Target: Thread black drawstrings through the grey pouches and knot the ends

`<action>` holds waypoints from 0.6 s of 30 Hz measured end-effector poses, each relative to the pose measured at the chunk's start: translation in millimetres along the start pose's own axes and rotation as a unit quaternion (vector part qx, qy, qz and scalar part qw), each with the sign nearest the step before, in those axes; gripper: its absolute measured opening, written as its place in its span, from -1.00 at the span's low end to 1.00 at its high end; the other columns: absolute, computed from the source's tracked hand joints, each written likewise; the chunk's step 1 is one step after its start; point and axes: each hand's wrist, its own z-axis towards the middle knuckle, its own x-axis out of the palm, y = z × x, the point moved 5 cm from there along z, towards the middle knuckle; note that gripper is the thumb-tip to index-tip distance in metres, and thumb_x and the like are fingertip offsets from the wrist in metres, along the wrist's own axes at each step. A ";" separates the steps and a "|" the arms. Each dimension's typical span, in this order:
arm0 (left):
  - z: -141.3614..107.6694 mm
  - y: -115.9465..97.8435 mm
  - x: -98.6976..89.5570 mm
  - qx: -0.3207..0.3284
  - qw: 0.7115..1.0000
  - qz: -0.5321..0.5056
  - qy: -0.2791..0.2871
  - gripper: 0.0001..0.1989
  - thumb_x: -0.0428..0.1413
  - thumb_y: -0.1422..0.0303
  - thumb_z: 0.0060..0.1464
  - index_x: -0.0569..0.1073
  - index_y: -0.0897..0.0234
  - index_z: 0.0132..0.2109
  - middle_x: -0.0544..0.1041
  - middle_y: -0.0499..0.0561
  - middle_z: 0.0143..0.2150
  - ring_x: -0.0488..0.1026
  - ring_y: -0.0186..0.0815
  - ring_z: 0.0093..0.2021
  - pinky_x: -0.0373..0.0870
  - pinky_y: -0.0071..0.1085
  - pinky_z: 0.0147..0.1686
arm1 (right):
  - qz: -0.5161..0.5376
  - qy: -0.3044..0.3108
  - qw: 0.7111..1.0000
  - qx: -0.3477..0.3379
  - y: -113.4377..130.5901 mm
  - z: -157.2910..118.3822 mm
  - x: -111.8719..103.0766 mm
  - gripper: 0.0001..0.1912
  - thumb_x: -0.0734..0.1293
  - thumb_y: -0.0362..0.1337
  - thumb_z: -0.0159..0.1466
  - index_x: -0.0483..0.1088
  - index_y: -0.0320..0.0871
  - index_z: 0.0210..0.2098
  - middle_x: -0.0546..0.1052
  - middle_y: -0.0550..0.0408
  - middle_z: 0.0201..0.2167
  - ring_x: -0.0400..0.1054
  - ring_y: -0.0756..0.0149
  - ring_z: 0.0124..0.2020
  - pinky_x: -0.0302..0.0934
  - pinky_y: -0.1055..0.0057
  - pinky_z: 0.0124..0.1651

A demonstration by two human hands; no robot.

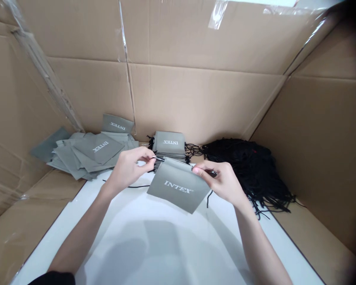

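A grey drawstring pouch [178, 186] with white INTEX lettering is held above the white table, tilted down to the right. My right hand [221, 178] pinches its top edge near the right corner. At the pouch's upper left corner, my left hand [136, 164] pinches a thin black cord [158, 158] that meets the top hem. Whether a threading tool is also between those fingers cannot be made out. A black strand [139, 186] trails behind the pouch to the left, and a short cord end [208, 199] hangs below my right hand.
Loose grey pouches [99, 148] lie heaped at the back left. A neat stack of corded pouches [169, 142] stands at back centre. A large pile of black cords [243, 166] sits at the right. Cardboard walls [195, 95] enclose the white table [130, 245].
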 end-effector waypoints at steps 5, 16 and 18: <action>-2.9 -5.6 1.9 0.000 0.997 -0.015 -0.081 -0.87 0.15 0.45 -0.01 0.32 0.24 -0.42 0.54 -0.03 -0.33 0.47 -0.32 -0.30 0.39 -0.39 -0.21 | -0.020 0.006 1.000 -0.012 3.6 -0.1 0.9 -0.68 0.28 -0.11 0.36 0.49 -0.15 -0.42 0.51 0.14 -0.51 0.27 0.37 -0.51 0.05 0.46 -0.47; -4.3 8.1 9.2 -0.201 0.934 -0.190 0.227 -0.83 0.12 0.40 0.08 0.28 0.20 -0.18 0.46 -0.06 -0.38 0.37 -0.32 -0.33 0.21 -0.45 -0.40 | -0.036 0.042 0.998 -0.007 2.0 -5.4 -3.2 -0.69 0.26 -0.09 0.37 0.49 -0.11 -0.39 0.55 0.12 -0.46 0.34 0.33 -0.47 0.08 0.45 -0.46; -5.3 7.1 5.6 -0.186 0.944 -0.176 0.207 -0.84 0.12 0.42 0.10 0.29 0.19 -0.19 0.45 -0.07 -0.38 0.37 -0.32 -0.32 0.22 -0.45 -0.36 | -0.047 0.045 0.998 -0.009 2.1 -4.8 0.0 -0.69 0.26 -0.09 0.37 0.49 -0.11 -0.39 0.55 0.12 -0.46 0.33 0.33 -0.49 0.07 0.44 -0.47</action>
